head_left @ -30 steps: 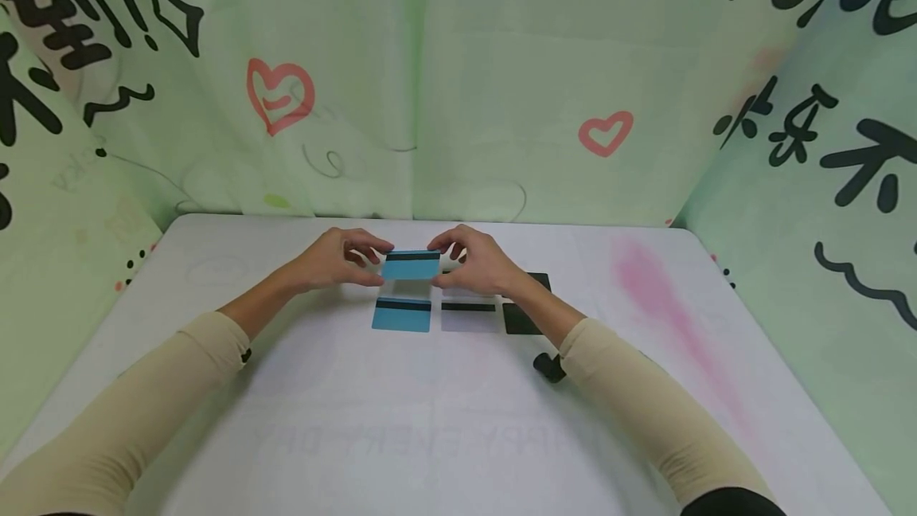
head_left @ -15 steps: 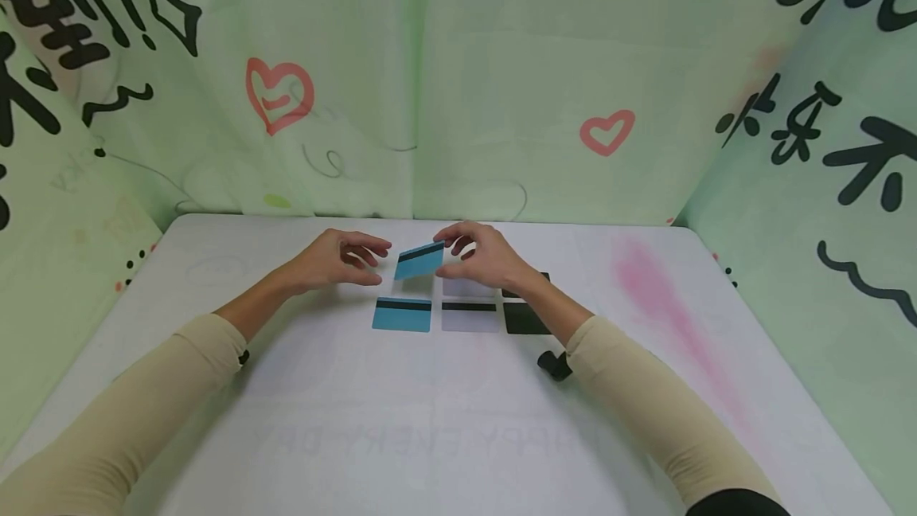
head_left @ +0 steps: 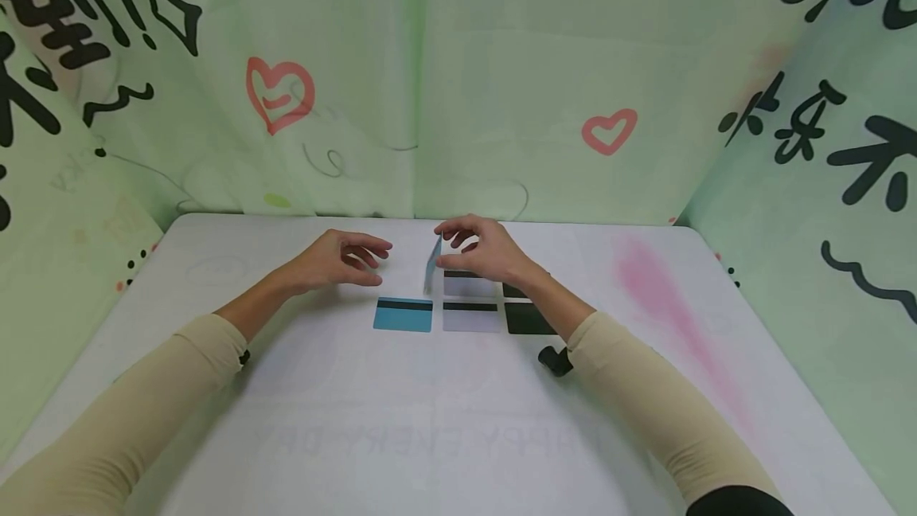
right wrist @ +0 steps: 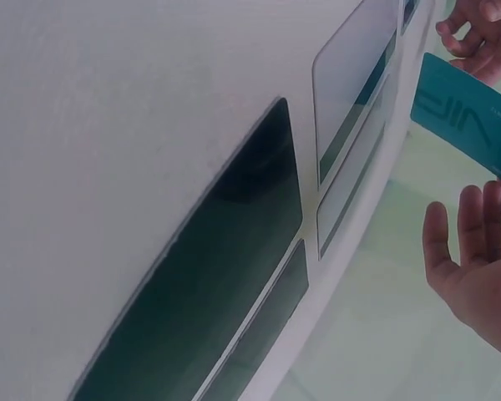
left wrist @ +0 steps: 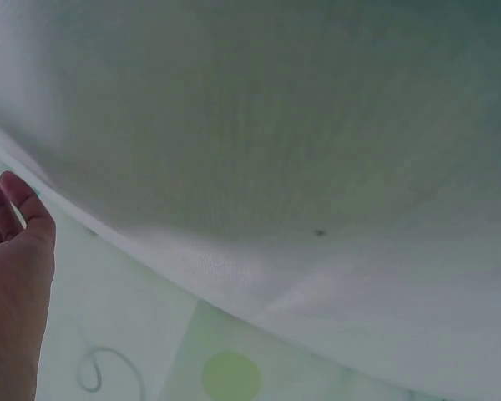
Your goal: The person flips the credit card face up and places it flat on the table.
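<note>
My right hand (head_left: 489,252) pinches a blue card (head_left: 432,265) by its edge above the table, turned nearly edge-on in the head view. Its teal face with lettering shows in the right wrist view, where the fingers of the right hand (right wrist: 480,267) are below it. Left of the card, my left hand (head_left: 344,259) hovers with fingers spread and nothing between them; that left hand (left wrist: 17,284) also shows in the left wrist view. On the table lie another blue card (head_left: 403,315) with a black stripe, two pale striped cards (head_left: 470,318) and two dark green cards (head_left: 530,319), one largely behind my right wrist.
The flat cards lie in two rows on the white table (head_left: 430,420). A small black object (head_left: 554,361) sits beside the right sleeve. Green cloth (head_left: 458,102) with hearts and black writing hangs around the table's back and sides.
The left hand has let go of the blue card's left end. Held by the right hand alone, the card has swung from facing the head camera to nearly edge-on.
</note>
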### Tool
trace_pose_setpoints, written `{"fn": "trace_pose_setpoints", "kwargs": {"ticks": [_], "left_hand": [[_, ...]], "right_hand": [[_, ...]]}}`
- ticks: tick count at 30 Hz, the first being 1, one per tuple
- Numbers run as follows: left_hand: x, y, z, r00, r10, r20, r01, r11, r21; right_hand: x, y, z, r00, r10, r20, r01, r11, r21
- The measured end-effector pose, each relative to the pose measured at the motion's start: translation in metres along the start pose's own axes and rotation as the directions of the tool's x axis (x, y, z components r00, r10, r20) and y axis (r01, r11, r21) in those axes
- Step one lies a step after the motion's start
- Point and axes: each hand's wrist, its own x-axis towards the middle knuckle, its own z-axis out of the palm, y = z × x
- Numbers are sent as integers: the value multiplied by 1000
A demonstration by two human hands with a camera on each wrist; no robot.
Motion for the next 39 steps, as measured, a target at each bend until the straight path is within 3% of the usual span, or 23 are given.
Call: {"fn": "trace_pose_setpoints", "kwargs": {"ticks": [39], "left_hand": [[-2, 2, -1, 1000, 3, 1, -3, 1000, -12]], "right_hand": [[4, -1, 8, 999, 1, 37, 3, 995, -102]]}}
